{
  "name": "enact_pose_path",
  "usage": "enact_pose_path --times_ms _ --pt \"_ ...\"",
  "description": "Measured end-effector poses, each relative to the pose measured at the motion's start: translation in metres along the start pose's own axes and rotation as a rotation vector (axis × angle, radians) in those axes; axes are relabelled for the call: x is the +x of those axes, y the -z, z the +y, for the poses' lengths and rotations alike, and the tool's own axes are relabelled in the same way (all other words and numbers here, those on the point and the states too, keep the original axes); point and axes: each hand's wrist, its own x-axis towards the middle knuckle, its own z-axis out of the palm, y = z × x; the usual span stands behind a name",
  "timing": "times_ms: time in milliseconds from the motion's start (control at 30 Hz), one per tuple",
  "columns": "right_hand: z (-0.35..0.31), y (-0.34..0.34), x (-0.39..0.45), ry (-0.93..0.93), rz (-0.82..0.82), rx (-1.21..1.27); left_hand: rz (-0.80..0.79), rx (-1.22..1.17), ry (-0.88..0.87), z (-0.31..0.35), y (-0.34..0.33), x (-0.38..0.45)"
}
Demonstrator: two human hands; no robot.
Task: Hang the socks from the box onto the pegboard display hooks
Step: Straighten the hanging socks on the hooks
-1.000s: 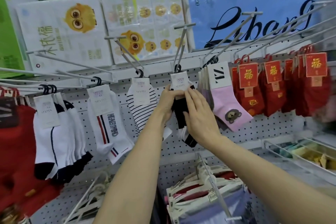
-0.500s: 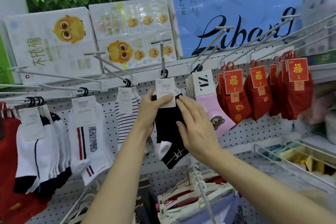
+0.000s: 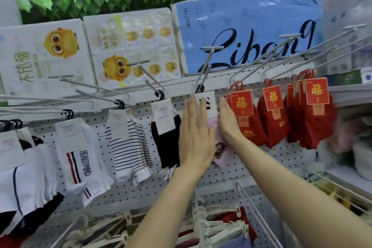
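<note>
Pink socks [image 3: 221, 157] with a bear face and white header card hang from a pegboard hook [image 3: 203, 72] at centre; black socks [image 3: 168, 143] hang at nine o'clock of them.

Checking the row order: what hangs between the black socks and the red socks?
In the head view, the pink socks hang between the black socks and red socks, flanked by left hand and right hand.

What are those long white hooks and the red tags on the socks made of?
The hooks look like metal wire painted white: thin, straight, stiff. The red tags seem to be printed card: flat, sharp-cornered, with gold characters. Neither is certain from the picture alone.
</note>
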Motion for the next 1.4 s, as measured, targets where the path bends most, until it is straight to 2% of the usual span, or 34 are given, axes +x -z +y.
enact_pose_path --times_ms 100,200,333,567,867,1000,1100,1200,1333,1400 --pt "-0.002 -0.003 0.017 -0.200 -0.078 0.206 -0.006 0.345 -0.117 -0.009 -0.017 -0.003" --pt "-0.004 -0.003 0.032 -0.271 -0.163 0.244 0.006 0.438 -0.198 -0.014 -0.026 -0.005" --pt "0.006 -0.010 0.037 -0.325 -0.211 0.195 -0.001 0.502 -0.210 -0.014 -0.025 -0.009" --pt "0.016 -0.007 0.029 -0.271 -0.239 0.365 -0.028 0.488 -0.167 -0.008 -0.010 -0.025" --pt "-0.012 0.021 0.004 -0.035 -0.212 0.152 -0.027 0.399 -0.211 0.022 0.014 -0.032" --pt "-0.019 0.023 -0.012 -0.022 -0.188 0.132 -0.049 0.393 -0.211 0.020 0.016 -0.038" --pt "-0.020 0.024 -0.027 -0.100 -0.181 0.136 -0.049 0.372 -0.197 0.012 0.013 -0.041" --pt "-0.009 0.031 -0.038 0.040 -0.087 0.011 -0.015 0.268 -0.188 0.018 0.012 -0.044" --pt "-0.001 0.060 -0.046 0.404 0.241 -0.216 -0.023 -0.111 -0.259 0.054 0.008 -0.044" --pt "0.005 0.078 -0.037 0.509 0.370 -0.358 -0.082 -0.290 -0.142 0.071 -0.006 -0.031"
